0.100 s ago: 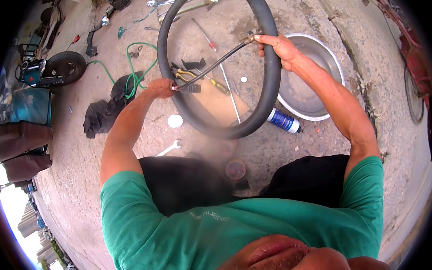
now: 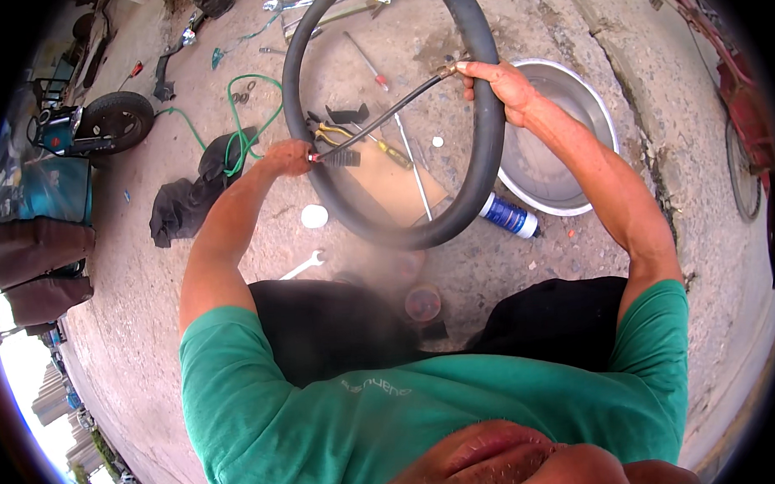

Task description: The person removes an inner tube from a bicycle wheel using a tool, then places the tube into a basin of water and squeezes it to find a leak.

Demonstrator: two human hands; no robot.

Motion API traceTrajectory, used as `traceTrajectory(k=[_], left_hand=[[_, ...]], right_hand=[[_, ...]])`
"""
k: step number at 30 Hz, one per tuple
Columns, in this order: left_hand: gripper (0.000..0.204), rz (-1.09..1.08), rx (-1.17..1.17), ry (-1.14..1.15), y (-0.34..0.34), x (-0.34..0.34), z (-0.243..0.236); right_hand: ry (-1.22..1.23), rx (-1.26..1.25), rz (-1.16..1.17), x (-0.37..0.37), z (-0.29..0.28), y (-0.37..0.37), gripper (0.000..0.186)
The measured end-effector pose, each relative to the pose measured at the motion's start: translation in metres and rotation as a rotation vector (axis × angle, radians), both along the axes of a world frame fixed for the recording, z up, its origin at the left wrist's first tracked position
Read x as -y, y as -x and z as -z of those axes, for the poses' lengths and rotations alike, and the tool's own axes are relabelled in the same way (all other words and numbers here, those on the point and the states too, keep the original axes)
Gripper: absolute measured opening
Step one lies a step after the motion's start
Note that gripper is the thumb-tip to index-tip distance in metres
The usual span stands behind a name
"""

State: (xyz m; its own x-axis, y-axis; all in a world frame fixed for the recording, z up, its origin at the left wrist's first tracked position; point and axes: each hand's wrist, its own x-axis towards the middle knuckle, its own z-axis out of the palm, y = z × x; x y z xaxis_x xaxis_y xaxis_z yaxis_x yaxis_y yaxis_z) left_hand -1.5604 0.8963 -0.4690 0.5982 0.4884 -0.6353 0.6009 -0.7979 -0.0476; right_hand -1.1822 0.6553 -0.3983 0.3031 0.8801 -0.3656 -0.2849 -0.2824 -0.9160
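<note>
A black inner tube is held upright or tilted over tools on the floor. My left hand is closed on the red-fitted end of a thin black hose, at the tube's left side. My right hand grips the tube's right side, thumb against a brass fitting at the hose's other end. Seen within the ring are a cardboard sheet, yellow-handled pliers, a yellow screwdriver and a long metal rod. A blue bottle lies beside the tube's lower right.
A steel basin sits under my right forearm. A green cord, dark cloth, white cap and wrench lie around. A wheeled machine stands left, a red frame right.
</note>
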Motion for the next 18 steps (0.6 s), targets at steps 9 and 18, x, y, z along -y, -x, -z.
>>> traceTrajectory(k=[9, 18], left_hand=[[0.030, -0.004, 0.004, 0.019, -0.004, 0.004, -0.008], [0.031, 0.016, 0.054, 0.016, 0.005, -0.008, 0.011]], right_hand=[[0.007, -0.043, 0.017, 0.005, -0.007, -0.005, 0.039], [0.015, -0.041, 0.008, 0.004, -0.008, 0.000, 0.037]])
